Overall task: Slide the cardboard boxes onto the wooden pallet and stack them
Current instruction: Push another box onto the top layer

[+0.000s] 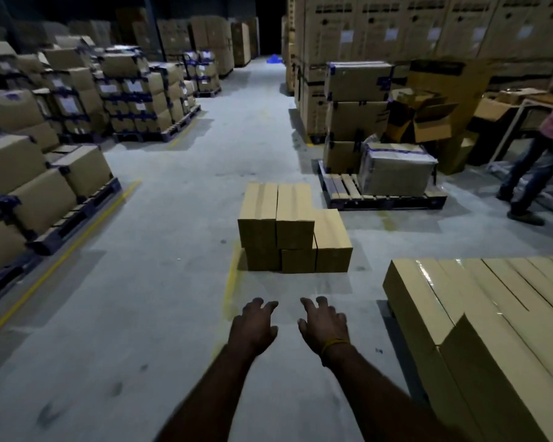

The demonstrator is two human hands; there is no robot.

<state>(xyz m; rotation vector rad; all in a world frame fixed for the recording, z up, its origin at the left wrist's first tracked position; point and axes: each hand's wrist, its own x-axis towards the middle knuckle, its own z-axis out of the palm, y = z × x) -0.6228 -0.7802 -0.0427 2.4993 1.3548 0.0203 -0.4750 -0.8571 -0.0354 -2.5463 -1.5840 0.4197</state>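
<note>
A small stack of long plain cardboard boxes (292, 228) stands on the concrete floor ahead of me, two on top and more beneath. Both arms reach out toward it, short of touching. My left hand (254, 323) and my right hand (324, 323) hover palm-down with fingers spread, holding nothing. A wooden pallet (377, 194) lies behind the stack to the right, carrying a wrapped box (396, 169) and a tall column of boxes. At my right, a low block of the same long boxes (492, 307) lies side by side.
Pallets loaded with taped boxes (77, 100) line the left side behind a yellow floor line (61, 260). Tall carton walls (412, 27) fill the right. A person (543, 145) stands by a table at the far right. An aisle runs away between the stacks.
</note>
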